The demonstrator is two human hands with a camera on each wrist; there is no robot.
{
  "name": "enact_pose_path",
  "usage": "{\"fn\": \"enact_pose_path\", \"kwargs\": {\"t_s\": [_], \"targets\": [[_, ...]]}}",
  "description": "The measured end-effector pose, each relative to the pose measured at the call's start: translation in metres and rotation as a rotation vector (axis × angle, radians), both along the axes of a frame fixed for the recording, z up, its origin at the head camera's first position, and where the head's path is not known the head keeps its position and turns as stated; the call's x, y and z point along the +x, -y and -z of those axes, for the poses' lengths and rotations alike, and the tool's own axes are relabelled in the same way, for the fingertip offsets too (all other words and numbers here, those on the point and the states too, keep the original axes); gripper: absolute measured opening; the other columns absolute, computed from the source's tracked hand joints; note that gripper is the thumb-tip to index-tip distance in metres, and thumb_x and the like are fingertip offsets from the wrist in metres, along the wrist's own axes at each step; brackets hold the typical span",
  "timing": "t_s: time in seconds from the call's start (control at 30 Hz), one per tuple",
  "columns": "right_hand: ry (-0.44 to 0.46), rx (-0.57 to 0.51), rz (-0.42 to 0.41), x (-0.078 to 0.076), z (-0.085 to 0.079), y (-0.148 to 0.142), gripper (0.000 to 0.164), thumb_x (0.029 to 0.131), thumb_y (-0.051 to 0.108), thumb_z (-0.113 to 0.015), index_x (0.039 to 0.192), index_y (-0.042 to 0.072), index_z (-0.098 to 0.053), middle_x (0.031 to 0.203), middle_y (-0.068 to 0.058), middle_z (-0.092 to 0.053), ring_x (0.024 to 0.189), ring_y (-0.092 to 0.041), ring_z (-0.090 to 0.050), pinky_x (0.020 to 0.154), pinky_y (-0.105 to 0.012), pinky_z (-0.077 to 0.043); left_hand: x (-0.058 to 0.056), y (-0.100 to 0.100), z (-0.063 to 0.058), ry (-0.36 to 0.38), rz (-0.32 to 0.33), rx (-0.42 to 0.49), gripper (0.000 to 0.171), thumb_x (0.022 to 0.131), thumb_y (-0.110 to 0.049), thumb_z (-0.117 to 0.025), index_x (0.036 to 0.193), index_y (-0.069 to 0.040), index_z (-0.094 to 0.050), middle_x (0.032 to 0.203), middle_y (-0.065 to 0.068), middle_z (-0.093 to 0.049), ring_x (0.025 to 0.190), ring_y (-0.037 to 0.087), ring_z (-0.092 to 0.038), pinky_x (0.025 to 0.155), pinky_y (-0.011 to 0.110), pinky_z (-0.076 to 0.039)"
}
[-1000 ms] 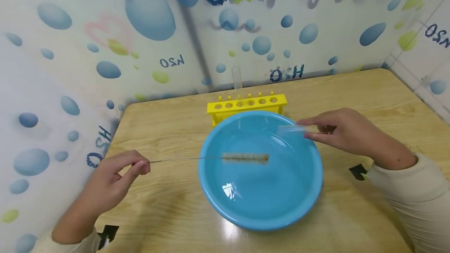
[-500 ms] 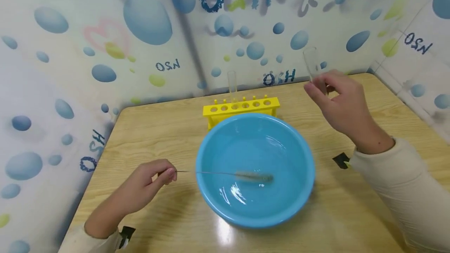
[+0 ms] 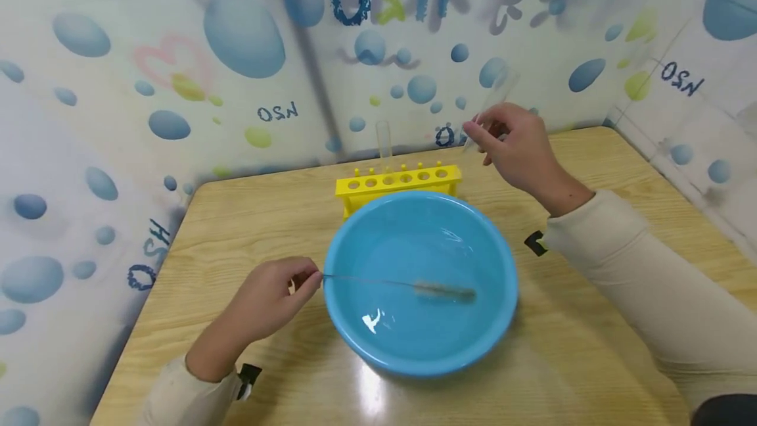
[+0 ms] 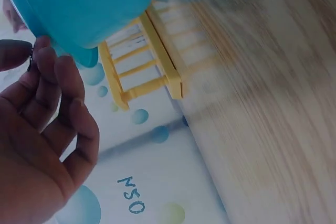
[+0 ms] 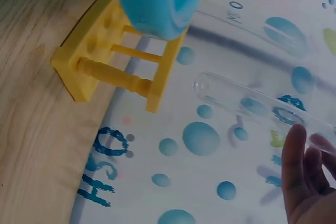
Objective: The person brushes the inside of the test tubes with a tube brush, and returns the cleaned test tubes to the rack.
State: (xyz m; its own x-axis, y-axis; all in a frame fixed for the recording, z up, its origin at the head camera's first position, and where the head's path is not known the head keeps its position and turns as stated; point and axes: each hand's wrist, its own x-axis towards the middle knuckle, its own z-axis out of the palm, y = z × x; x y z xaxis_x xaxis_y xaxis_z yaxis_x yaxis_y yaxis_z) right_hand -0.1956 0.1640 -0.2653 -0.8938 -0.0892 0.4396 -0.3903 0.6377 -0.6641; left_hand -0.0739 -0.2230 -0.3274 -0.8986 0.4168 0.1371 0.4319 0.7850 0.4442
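Note:
With thumb and fingertips my left hand (image 3: 272,298) pinches the thin wire handle of a test tube brush (image 3: 443,291) at the basin's left rim. The bristle end lies inside the blue basin (image 3: 510,311), low over or in the water; which, I cannot tell. My right hand (image 3: 517,146) is raised behind the basin's right side, pinching a clear glass test tube (image 5: 247,98) that is tilted. In the head view the tube is faint against the wall. Behind the basin stands a yellow test tube rack (image 3: 397,181) with another test tube (image 3: 384,140) upright in it.
The wooden table (image 3: 254,215) meets a printed wall (image 3: 236,117) at its back edge. The basin partly hides the rack's front. Black tags (image 3: 536,242) hang near both sleeve cuffs.
My left hand has moved right with the brush, up to the basin's rim. My right hand has lifted the test tube from the basin, then carried it left, changing its tilt.

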Motion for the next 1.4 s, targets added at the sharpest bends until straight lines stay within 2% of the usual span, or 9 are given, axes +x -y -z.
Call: {"fn": "enact_pose_path", "kwargs": {"t_s": [0.13, 0.27, 0.6, 0.87, 0.97, 1.1, 1.23, 1.4], "targets": [[0.032, 0.005, 0.002, -0.013, 0.006, 0.005, 0.037, 0.101, 0.040, -0.058, 0.113, 0.006, -0.065, 0.094, -0.008, -0.059, 0.066, -0.022, -0.064, 0.059, -0.017, -0.051, -0.007, -0.008, 0.001, 0.018, -0.019, 0.017, 0.020, 0.099, -0.023, -0.064, 0.079, -0.023, -0.066, 0.067, -0.015, -0.053, 0.065, 0.005, -0.050, 0.059, 0.022, -0.045], [0.050, 0.034, -0.002, -0.023, 0.010, 0.011, 0.039, 0.101, 0.042, -0.057, 0.114, 0.006, -0.063, 0.096, -0.007, -0.058, 0.067, -0.023, -0.065, 0.059, -0.020, -0.052, -0.010, -0.010, 0.000, 0.071, -0.041, 0.034, 0.022, 0.098, -0.023, -0.066, 0.077, -0.023, -0.065, 0.067, -0.013, -0.055, 0.064, 0.007, -0.050, 0.055, 0.023, -0.044], [0.096, 0.076, -0.044, -0.029, 0.010, 0.020, 0.034, 0.102, 0.037, -0.057, 0.113, 0.006, -0.062, 0.094, -0.010, -0.057, 0.067, -0.024, -0.062, 0.059, -0.024, -0.052, -0.014, -0.008, 0.002, 0.145, -0.010, 0.042, 0.023, 0.097, -0.026, -0.066, 0.074, -0.023, -0.063, 0.066, -0.015, -0.057, 0.062, 0.007, -0.050, 0.059, 0.023, -0.047], [0.175, 0.199, -0.142, -0.038, 0.019, 0.029, 0.027, 0.100, 0.034, -0.062, 0.097, 0.007, -0.065, 0.089, -0.010, -0.058, 0.076, -0.024, -0.054, 0.064, -0.030, -0.050, -0.019, -0.003, 0.004, 0.240, 0.005, 0.121, 0.024, 0.096, -0.024, -0.067, 0.074, -0.020, -0.059, 0.065, -0.010, -0.052, 0.060, 0.008, -0.048, 0.053, 0.021, -0.043], [0.212, 0.261, -0.154, -0.042, 0.026, 0.030, 0.029, 0.101, 0.036, -0.061, 0.099, 0.007, -0.066, 0.091, -0.010, -0.059, 0.081, -0.025, -0.052, 0.068, -0.034, -0.047, -0.019, -0.003, 0.005, 0.276, 0.015, 0.156, 0.024, 0.097, -0.023, -0.067, 0.075, -0.018, -0.058, 0.065, -0.008, -0.051, 0.059, 0.007, -0.047, 0.052, 0.020, -0.041], [0.266, 0.302, -0.149, -0.044, 0.035, 0.028, 0.032, 0.101, 0.038, -0.060, 0.104, 0.007, -0.067, 0.095, -0.010, -0.060, 0.085, -0.025, -0.052, 0.069, -0.035, -0.046, -0.019, -0.003, 0.007, 0.295, 0.033, 0.185, 0.026, 0.097, -0.024, -0.067, 0.075, -0.016, -0.056, 0.064, -0.007, -0.048, 0.059, 0.006, -0.045, 0.052, 0.019, -0.038], [0.312, 0.293, -0.143, -0.044, 0.041, 0.027, 0.032, 0.101, 0.038, -0.059, 0.108, 0.008, -0.069, 0.096, -0.010, -0.062, 0.086, -0.025, -0.054, 0.066, -0.032, -0.049, -0.020, -0.002, 0.010, 0.302, 0.050, 0.199, 0.027, 0.098, -0.024, -0.066, 0.075, -0.015, -0.055, 0.065, -0.006, -0.047, 0.060, 0.006, -0.045, 0.052, 0.019, -0.038], [0.315, 0.282, -0.143, -0.047, 0.045, 0.030, 0.031, 0.101, 0.040, -0.059, 0.109, 0.011, -0.069, 0.095, -0.009, -0.063, 0.085, -0.025, -0.056, 0.065, -0.031, -0.051, -0.021, -0.001, 0.009, 0.303, 0.053, 0.205, 0.027, 0.098, -0.024, -0.065, 0.076, -0.014, -0.056, 0.066, -0.006, -0.049, 0.061, 0.007, -0.045, 0.053, 0.019, -0.038]]}}
